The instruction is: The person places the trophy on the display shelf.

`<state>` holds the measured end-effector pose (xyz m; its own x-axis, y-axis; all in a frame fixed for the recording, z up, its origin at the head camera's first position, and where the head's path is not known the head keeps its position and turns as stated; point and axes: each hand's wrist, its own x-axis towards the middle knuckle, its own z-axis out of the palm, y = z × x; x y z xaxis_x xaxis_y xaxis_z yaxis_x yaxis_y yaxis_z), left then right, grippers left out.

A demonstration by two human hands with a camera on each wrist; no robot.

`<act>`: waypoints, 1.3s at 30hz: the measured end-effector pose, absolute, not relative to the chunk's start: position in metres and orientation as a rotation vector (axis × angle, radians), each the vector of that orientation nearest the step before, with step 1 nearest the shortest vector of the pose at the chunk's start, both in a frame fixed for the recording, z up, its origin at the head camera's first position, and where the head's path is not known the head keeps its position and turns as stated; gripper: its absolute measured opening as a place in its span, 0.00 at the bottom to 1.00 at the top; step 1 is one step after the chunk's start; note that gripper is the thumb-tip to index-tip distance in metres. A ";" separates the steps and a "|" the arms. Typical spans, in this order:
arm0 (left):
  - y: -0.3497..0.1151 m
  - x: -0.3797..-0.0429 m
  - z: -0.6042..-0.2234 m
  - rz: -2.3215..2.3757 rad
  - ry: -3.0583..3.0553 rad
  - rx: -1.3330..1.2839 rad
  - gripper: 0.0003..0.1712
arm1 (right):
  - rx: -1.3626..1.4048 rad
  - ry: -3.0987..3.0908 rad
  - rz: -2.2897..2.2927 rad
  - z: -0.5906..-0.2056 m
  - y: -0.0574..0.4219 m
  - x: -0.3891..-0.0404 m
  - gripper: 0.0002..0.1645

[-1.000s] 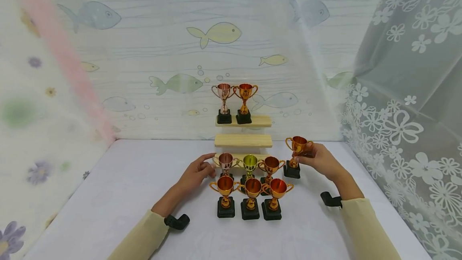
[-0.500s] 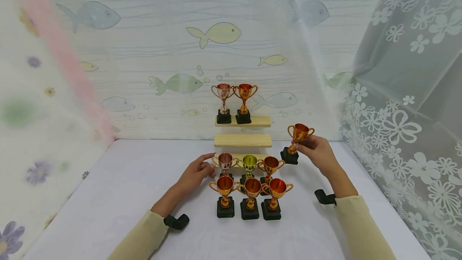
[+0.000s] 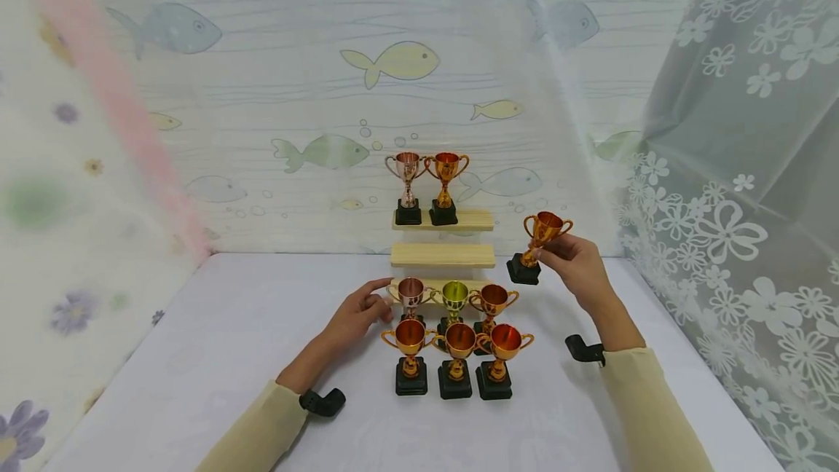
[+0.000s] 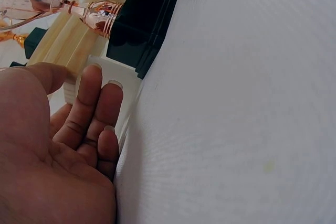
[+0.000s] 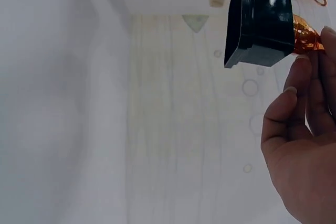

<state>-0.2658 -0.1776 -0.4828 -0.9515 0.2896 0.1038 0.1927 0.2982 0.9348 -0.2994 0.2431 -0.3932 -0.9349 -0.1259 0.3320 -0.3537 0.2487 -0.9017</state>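
Observation:
My right hand [image 3: 578, 268] grips an orange-gold trophy cup [image 3: 545, 228] by its stem and holds it above the table, right of the stepped wooden stand [image 3: 442, 255]. The cup tilts slightly; its black base [image 5: 262, 24] shows in the right wrist view. My left hand [image 3: 357, 313] rests at the left end of the stand's lowest step, beside a rose-gold trophy cup [image 3: 411, 293]. In the left wrist view its thumb touches the wood [image 4: 63, 51], while the other fingers bend loosely near the stand's side. Some fingertips are hidden there.
A rose-gold trophy [image 3: 408, 166] and an orange-gold trophy [image 3: 446, 167] stand on the top step. Before the stand, several trophies make two rows, including a yellow-gold cup [image 3: 454, 297] and an orange cup [image 3: 505, 341]. A fish-patterned curtain [image 3: 295, 93] hangs behind the white table [image 3: 262, 304].
My right hand has lifted the orange-gold trophy from about table level, bringing it up and slightly left and tilting it. The left hand stays in place.

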 end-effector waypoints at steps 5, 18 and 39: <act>-0.176 -0.265 -0.484 1.766 2.450 0.470 0.27 | 0.417 -2.231 1.784 -0.388 0.233 -0.307 0.22; -0.175 -0.266 -0.484 1.741 2.476 0.480 0.26 | 0.379 -2.212 1.714 -0.358 0.207 -0.337 0.22; -0.178 -0.267 -0.484 1.763 2.445 0.505 0.29 | 0.385 -2.343 1.725 -0.332 0.174 -0.373 0.19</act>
